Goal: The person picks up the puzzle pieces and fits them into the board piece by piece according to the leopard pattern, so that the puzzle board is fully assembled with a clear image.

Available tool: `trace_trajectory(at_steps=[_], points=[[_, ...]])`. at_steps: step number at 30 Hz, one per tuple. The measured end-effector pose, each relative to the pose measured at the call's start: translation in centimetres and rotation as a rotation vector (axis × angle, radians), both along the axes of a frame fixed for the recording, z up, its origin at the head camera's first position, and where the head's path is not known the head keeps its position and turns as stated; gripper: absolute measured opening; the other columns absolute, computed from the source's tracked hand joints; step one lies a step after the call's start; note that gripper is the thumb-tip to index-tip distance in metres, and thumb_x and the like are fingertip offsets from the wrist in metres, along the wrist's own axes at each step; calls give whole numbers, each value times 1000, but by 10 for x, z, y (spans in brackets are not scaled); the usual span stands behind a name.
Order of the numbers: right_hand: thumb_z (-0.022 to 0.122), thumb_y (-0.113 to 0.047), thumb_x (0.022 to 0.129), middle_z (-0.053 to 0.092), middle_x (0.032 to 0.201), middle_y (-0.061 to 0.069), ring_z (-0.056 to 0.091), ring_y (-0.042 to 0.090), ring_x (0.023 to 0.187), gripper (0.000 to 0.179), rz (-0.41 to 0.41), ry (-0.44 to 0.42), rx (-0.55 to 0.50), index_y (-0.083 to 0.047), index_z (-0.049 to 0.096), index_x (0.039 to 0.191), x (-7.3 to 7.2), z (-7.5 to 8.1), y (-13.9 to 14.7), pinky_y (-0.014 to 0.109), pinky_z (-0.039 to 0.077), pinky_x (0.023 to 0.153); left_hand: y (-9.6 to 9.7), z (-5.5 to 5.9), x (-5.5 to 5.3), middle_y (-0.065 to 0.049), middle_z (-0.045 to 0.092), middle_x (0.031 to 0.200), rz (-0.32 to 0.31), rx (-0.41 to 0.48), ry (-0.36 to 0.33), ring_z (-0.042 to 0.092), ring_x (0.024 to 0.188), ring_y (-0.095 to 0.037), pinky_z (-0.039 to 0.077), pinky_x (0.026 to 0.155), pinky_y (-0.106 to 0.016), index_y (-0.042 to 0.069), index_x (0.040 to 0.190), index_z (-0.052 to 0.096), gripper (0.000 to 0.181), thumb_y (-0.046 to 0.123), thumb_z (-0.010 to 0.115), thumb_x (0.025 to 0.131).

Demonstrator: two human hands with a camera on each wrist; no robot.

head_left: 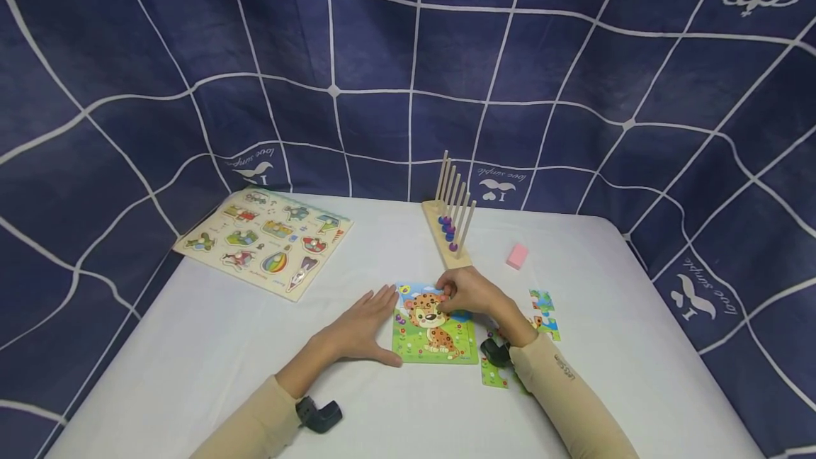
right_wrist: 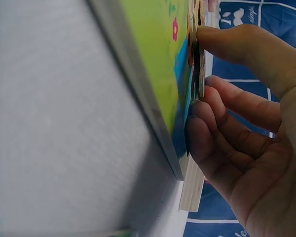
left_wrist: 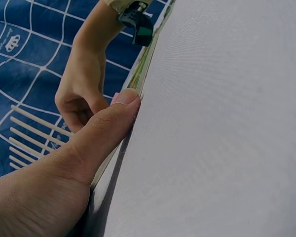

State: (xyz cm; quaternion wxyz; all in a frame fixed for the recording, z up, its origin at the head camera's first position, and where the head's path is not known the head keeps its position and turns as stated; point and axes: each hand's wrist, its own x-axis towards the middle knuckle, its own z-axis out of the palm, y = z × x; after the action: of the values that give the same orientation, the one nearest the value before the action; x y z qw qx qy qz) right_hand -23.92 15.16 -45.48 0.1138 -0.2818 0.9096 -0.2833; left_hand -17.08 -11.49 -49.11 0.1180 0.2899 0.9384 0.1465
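A square leopard-cub jigsaw puzzle (head_left: 435,337), showing a spotted cub on flowered green grass, lies flat on the white tabletop, its left edge beside the left hand (head_left: 360,326). The right hand (head_left: 474,291) pinches a thin puzzle piece (right_wrist: 202,74) at the upper right. Loose puzzle pieces (head_left: 494,375) lie just right of it.

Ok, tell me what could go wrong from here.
The piece pinched in the right hand may catch and unseat parts of the leopard puzzle. The right wrist camera, overlapping loose pieces in the head view, might drag them. The peg stand, just beyond that hand, could get bumped.
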Motion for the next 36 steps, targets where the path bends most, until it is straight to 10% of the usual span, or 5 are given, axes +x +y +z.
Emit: trace_trajectory(at_steps=[36], points=[[85, -19, 71, 69, 81, -3, 60, 7, 74, 33, 8, -33, -48, -6, 72, 99, 0, -3, 5, 19, 53, 66, 1, 0, 1, -11, 12, 164, 10, 19, -7, 9, 154, -24, 11, 126, -43, 1, 154, 19, 132, 85, 62, 63]])
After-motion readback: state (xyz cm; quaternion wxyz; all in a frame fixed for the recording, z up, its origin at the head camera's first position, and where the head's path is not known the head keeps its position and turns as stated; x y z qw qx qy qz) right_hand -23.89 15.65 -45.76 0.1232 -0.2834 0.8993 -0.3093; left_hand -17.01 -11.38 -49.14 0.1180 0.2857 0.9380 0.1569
